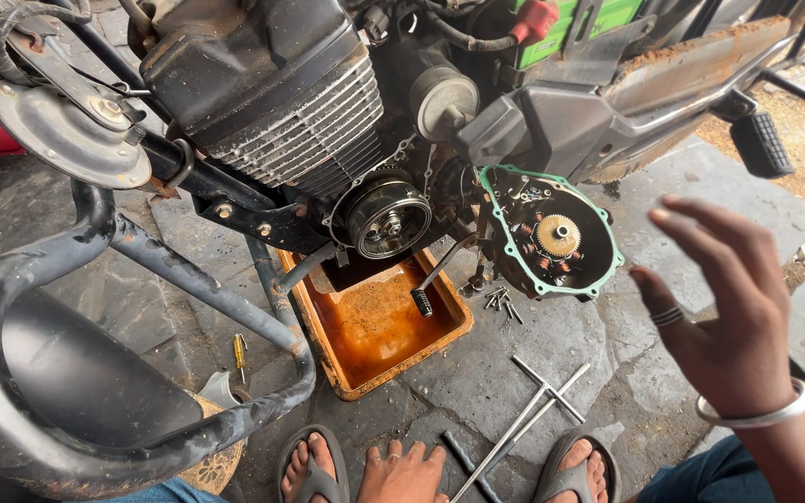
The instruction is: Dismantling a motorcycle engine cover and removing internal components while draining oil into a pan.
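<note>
Here, right hand (733,312) raised, fingers (701,219) spread, holding nothing, near engine cover (552,233) propped facing outward, left hand (404,473) flat on floor (561,340), fingers loose, T-shaped wrenches (538,410) lying diagonal beside it.

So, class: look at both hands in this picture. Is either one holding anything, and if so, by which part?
Nothing is held. The right hand is raised with open fingers, and the left hand rests on the ground between the feet.

in front of you sits an orange drip tray (440,349) of brownish oil under the engine's finned cylinder (300,121). loose bolts (503,303) lie on the stone floor (598,363), a yellow-handled screwdriver (239,354) rests left of the tray, and a round horn (72,130) hangs upper left.
</note>
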